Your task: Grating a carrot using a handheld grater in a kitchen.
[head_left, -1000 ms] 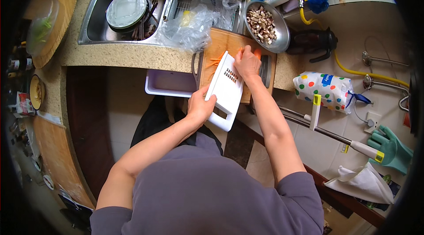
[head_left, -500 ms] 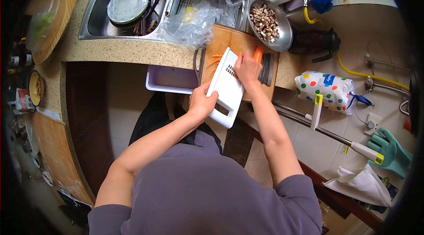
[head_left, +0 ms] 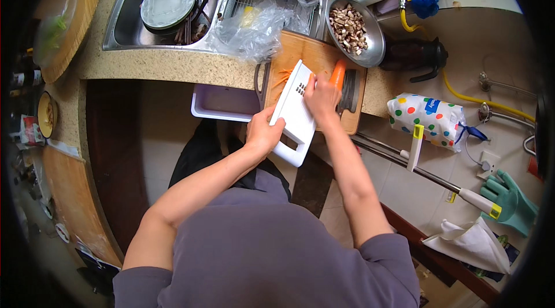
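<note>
A white hand grater [head_left: 299, 112] with a loop handle leans over the near edge of a wooden cutting board [head_left: 303, 48]. Its handle end is closed in my left hand [head_left: 265, 133]. My right hand [head_left: 324, 97] presses its closed fingers on the grating face, an orange bit of carrot [head_left: 313, 78] showing between them; the rest of that piece is hidden. Just past those knuckles a whole-looking carrot [head_left: 339, 71] lies on the board, beside a dark flat-bladed thing [head_left: 350, 91], perhaps a knife. Orange carrot shreds [head_left: 282, 76] lie left of the grater.
Behind the board stands a metal bowl [head_left: 373, 48] of chopped mushroom-like pieces. A sink [head_left: 124, 24] with stacked dishes and crumpled plastic bags [head_left: 254, 33] are at the back left. A pale bin [head_left: 222, 112] sits below the counter edge; a dark kettle [head_left: 413, 56] stands right.
My right hand has slid slightly down the grater toward me, uncovering more of the carrot on the board. My left hand keeps its hold on the grater.
</note>
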